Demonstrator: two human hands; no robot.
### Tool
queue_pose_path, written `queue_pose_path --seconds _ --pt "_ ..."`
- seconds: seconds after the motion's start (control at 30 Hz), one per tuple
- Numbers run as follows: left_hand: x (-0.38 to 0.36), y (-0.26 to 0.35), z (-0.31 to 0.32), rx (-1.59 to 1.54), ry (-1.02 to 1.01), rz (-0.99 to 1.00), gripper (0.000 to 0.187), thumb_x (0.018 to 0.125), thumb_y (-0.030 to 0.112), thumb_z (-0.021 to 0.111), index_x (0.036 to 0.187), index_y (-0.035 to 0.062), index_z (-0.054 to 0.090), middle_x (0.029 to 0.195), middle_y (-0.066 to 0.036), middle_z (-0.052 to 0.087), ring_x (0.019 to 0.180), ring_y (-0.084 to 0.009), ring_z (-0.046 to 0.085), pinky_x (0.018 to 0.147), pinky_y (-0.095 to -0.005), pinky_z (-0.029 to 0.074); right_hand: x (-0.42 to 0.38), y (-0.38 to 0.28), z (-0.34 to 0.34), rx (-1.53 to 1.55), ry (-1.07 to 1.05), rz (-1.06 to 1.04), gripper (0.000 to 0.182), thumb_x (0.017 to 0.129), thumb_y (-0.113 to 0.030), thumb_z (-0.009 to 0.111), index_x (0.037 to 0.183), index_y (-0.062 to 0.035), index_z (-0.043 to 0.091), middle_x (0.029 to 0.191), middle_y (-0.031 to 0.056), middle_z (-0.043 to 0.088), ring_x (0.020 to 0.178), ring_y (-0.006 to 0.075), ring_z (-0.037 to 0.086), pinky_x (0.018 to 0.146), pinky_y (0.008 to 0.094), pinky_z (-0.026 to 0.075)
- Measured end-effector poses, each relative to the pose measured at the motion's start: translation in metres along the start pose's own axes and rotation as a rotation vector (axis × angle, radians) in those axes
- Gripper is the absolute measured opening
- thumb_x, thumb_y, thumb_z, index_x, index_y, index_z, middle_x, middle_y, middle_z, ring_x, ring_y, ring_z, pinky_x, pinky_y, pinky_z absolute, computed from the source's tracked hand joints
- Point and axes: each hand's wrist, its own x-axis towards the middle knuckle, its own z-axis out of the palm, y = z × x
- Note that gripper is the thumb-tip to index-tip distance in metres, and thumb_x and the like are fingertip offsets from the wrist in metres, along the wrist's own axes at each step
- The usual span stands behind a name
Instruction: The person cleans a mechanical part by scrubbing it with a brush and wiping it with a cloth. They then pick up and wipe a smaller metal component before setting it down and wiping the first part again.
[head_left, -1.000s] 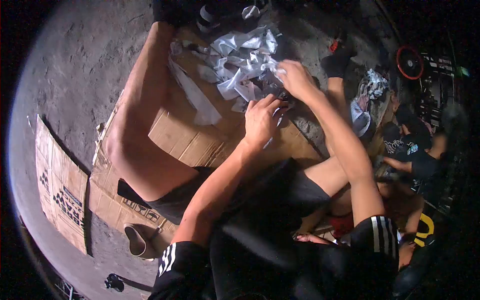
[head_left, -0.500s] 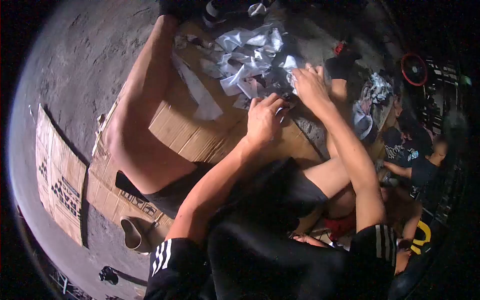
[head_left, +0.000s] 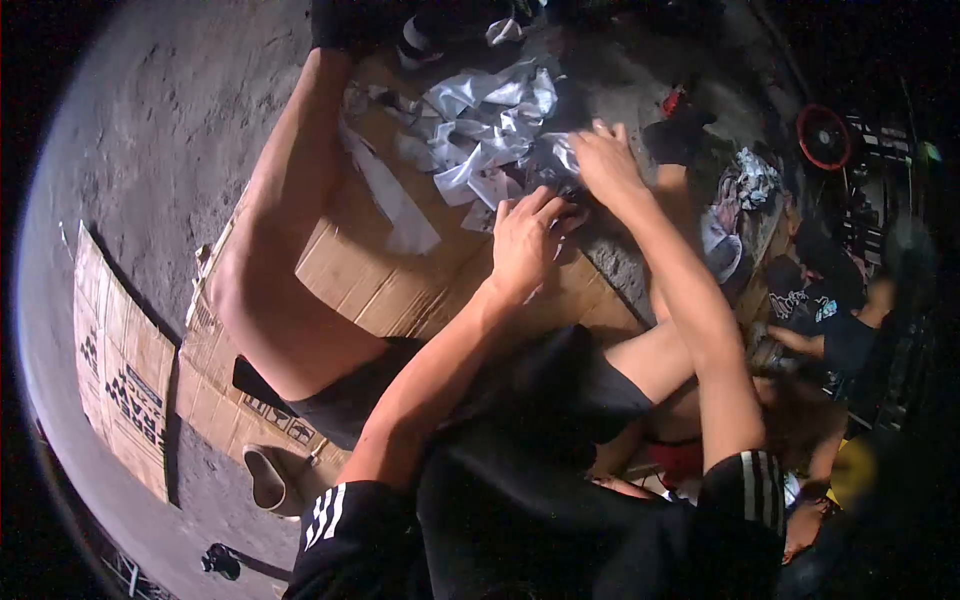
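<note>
My left hand [head_left: 522,248] is over the cardboard with its fingers curled. A small pale bit shows by the fingertips, but what they hold is mostly hidden. Up and to the right, my right hand [head_left: 607,168] is closed on a shiny whitish scrap [head_left: 563,150], which looks like thin film or cloth. Just beyond both hands lies a loose pile of similar silvery scraps [head_left: 490,125]. A long pale strip [head_left: 395,205] is stretched across the cardboard left of the pile.
My bent bare leg [head_left: 270,260] rests on a flattened cardboard sheet [head_left: 370,280]. Another cardboard piece [head_left: 120,370] and a shoe [head_left: 268,478] are at the left. A crumpled pile [head_left: 745,190], a red-rimmed wheel [head_left: 823,137] and other people [head_left: 850,340] are at the right.
My right hand has moved slightly left and towards the pile with the scrap, which now sits lower against it. My left hand stays nearly in place, fingers still curled.
</note>
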Motion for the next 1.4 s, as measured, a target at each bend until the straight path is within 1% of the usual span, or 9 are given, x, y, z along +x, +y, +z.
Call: queue_pose_path --seconds 0.2,0.4,0.53,0.67,0.8,0.87,1.13,1.3,1.4 --pt "0.009 0.002 -0.005 0.054 -0.065 0.007 0.014 0.084 0.022 0.071 0.098 0.0176 0.072 0.093 -0.003 0.06 0.095 -0.0229 0.061 0.08 -0.0411 0.04 0.011 0.006 0.004 0.118 -0.084 0.072 0.021 0.095 -0.015 0.052 0.106 -0.0092 0.069 0.108 0.0101 0.069 0.114 0.0354 0.056 0.103 0.0533 0.034" --pt "0.028 -0.003 0.016 0.13 0.131 0.095 0.018 0.082 0.021 0.074 0.098 0.0141 0.073 0.097 -0.004 0.064 0.096 -0.0285 0.059 0.082 -0.0441 0.039 -0.088 -0.005 0.009 0.165 0.262 0.015 0.034 0.091 -0.008 0.049 0.12 -0.0033 0.067 0.118 0.0117 0.063 0.118 0.0324 0.051 0.108 0.0506 0.03" --pt "0.069 -0.001 0.013 0.009 -0.048 -0.053 0.018 0.083 0.019 0.075 0.099 0.0121 0.077 0.099 -0.011 0.069 0.097 -0.0296 0.064 0.084 -0.0417 0.044 -0.142 -0.001 -0.006 0.458 -0.005 0.329 0.031 0.09 -0.004 0.055 0.117 0.005 0.064 0.121 0.0169 0.065 0.114 0.0349 0.058 0.098 0.0412 0.045" --pt "0.089 -0.049 0.003 -0.163 0.072 0.066 0.033 0.086 0.011 0.076 0.118 0.0043 0.071 0.108 -0.013 0.073 0.096 -0.021 0.069 0.087 -0.0356 0.051 -0.202 -0.029 0.088 1.083 0.297 0.812 0.029 0.095 -0.005 0.053 0.12 0.0067 0.062 0.124 0.0288 0.062 0.118 0.0446 0.058 0.101 0.0462 0.048" --pt "0.073 -0.089 -0.029 -0.2 0.046 -0.185 0.039 0.09 0.014 0.073 0.126 0.0025 0.067 0.106 -0.008 0.074 0.093 -0.0146 0.066 0.084 -0.0325 0.05 -0.215 -0.027 0.057 0.837 -0.362 0.698 0.032 0.096 -0.011 0.051 0.126 0.0006 0.059 0.124 0.0269 0.063 0.119 0.0446 0.058 0.1 0.0504 0.047" --pt "0.06 -0.083 -0.037 -0.18 0.058 -0.227 0.036 0.091 0.012 0.071 0.126 0.0048 0.068 0.101 -0.009 0.074 0.091 -0.0153 0.066 0.082 -0.0329 0.05 -0.211 -0.027 0.053 1.086 -0.507 1.097 0.031 0.091 -0.01 0.056 0.12 -0.0004 0.06 0.123 0.0257 0.064 0.117 0.0414 0.06 0.095 0.0504 0.049" --pt "0.087 -0.071 -0.035 -0.156 -0.025 -0.149 0.029 0.092 0.01 0.068 0.12 0.0034 0.07 0.105 -0.011 0.074 0.094 -0.0177 0.069 0.081 -0.0328 0.052 -0.203 -0.019 0.044 0.977 0.118 0.657 0.029 0.084 -0.021 0.076 0.096 0.0036 0.068 0.118 0.0224 0.067 0.108 0.0364 0.065 0.09 0.0408 0.052" --pt "0.117 -0.027 -0.015 -0.196 -0.193 -0.084 0.025 0.092 0.009 0.068 0.115 -0.0019 0.07 0.111 -0.014 0.073 0.099 -0.0198 0.069 0.086 -0.0325 0.052 -0.194 -0.03 0.062 1.869 0.483 0.621 0.031 0.087 -0.024 0.077 0.108 -0.0037 0.07 0.098 0.0037 0.071 0.09 0.0117 0.064 0.082 0.0308 0.051" --pt "0.128 -0.009 -0.004 -0.072 -0.206 0.044 0.027 0.089 0.014 0.072 0.11 -0.0031 0.072 0.107 -0.019 0.073 0.095 -0.0258 0.071 0.085 -0.0348 0.052 -0.186 -0.027 0.066 2.004 0.607 0.738 0.029 0.087 -0.02 0.076 0.108 -0.0038 0.067 0.097 0.003 0.07 0.083 0.0133 0.063 0.08 0.0294 0.051"
